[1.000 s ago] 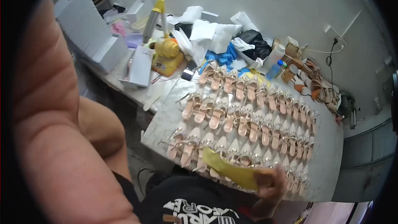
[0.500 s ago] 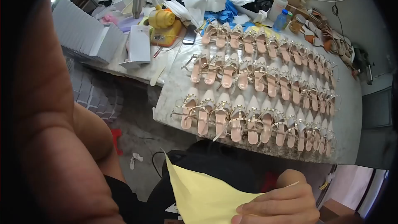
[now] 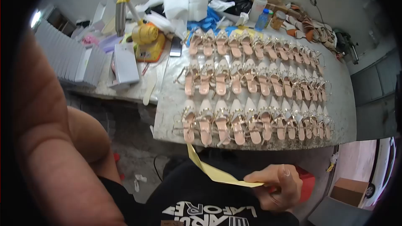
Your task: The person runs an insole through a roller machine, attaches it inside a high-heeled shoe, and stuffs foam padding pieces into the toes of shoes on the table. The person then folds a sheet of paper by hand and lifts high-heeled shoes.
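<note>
My right hand (image 3: 279,187) is closed on a sheet of yellow paper (image 3: 217,175), pinching its right edge between thumb and fingers. The sheet is seen almost edge-on, bent, its far left tip rising near the table's front edge. Very close to the camera, my left hand (image 3: 63,142) fills the left side; only part of it shows, and what its fingers hold, if anything, is out of sight. Beyond the paper, pointed studded sandals (image 3: 222,121) with pink insoles and thin straps lie in three rows on the table (image 3: 167,117).
White boxes (image 3: 63,54) stand in a row at left, near an open white box (image 3: 125,65). A yellow device (image 3: 146,42), a phone (image 3: 176,47) and bottles (image 3: 262,20) are at the back. Low at right are a red object (image 3: 307,183) and a cardboard box (image 3: 349,191).
My right hand has moved up and a little left, turning the yellow paper from broadside to nearly edge-on. The camera view has shifted, showing more of the black shirt. My left hand stays close.
</note>
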`<action>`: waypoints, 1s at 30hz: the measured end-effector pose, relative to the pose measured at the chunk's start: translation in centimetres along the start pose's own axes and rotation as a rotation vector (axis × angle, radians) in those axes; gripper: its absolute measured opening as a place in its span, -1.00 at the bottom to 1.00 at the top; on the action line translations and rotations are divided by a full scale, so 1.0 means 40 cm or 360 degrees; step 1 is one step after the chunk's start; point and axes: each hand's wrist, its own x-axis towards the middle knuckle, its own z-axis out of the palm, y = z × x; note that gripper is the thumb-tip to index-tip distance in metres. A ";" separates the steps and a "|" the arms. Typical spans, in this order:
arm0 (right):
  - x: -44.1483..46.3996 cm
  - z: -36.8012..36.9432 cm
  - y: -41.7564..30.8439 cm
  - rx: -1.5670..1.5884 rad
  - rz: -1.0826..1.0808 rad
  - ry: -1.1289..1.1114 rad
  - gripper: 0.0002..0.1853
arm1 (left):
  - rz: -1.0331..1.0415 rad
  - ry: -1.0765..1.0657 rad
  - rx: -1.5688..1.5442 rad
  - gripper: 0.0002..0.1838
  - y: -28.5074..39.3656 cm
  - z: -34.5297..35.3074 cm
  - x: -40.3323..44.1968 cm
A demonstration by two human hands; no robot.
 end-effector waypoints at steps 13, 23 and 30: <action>-0.107 -0.027 0.020 -0.0281 0.0749 0.0688 -0.50 | -0.0050 -0.0454 -0.0374 0.37 0.071 0.209 0.113; -0.235 -0.120 0.158 0.0563 0.1255 0.0849 -0.38 | -0.0526 -0.1032 -0.1278 -0.79 0.090 0.591 0.024; -0.236 -0.365 0.275 -0.0351 0.0288 0.0347 -0.53 | -0.0885 -0.0988 -0.1093 -0.79 0.167 0.672 0.036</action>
